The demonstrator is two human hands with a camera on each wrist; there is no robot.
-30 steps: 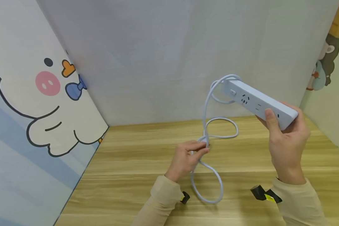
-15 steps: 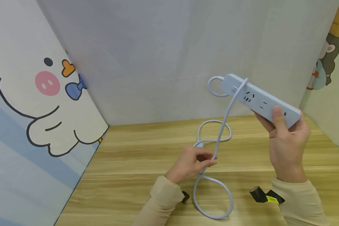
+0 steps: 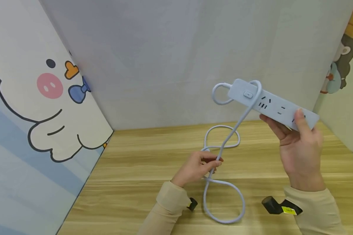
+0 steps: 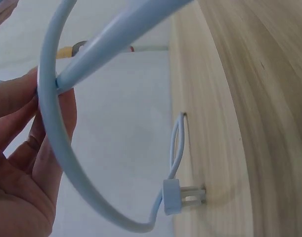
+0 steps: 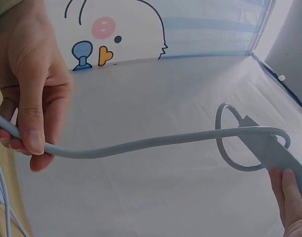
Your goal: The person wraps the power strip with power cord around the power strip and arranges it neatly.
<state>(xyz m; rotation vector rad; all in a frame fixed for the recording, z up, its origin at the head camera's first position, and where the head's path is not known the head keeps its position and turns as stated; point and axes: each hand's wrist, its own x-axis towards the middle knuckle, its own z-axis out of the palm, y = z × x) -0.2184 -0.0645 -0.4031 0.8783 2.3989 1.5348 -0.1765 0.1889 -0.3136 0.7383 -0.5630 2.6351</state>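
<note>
A white power strip (image 3: 275, 106) is held up at the right by my right hand (image 3: 303, 150), thumb on its socket face and fingers beneath. Its white cord (image 3: 236, 125) leaves the far end in a small loop and passes across the face beside the switch. Lower down, my left hand (image 3: 195, 168) pinches the cord between thumb and fingers, the cord running taut from there up to the strip. In the left wrist view the plug (image 4: 172, 196) shows near the table, prongs toward the wood. Slack cord loops lie behind and in front of the left hand.
The wooden table (image 3: 129, 156) ends at a pale back wall (image 3: 153, 81). Side panels with cartoon figures, a pig-nosed one (image 3: 50, 85) on the left, stand at both sides. Black wrist-camera mounts (image 3: 272, 205) sit at the sleeves.
The cord has gone from hanging left of the strip to crossing over its face. The left hand moved right and slightly down, while the strip turned its socket face more upward and shifted right.
</note>
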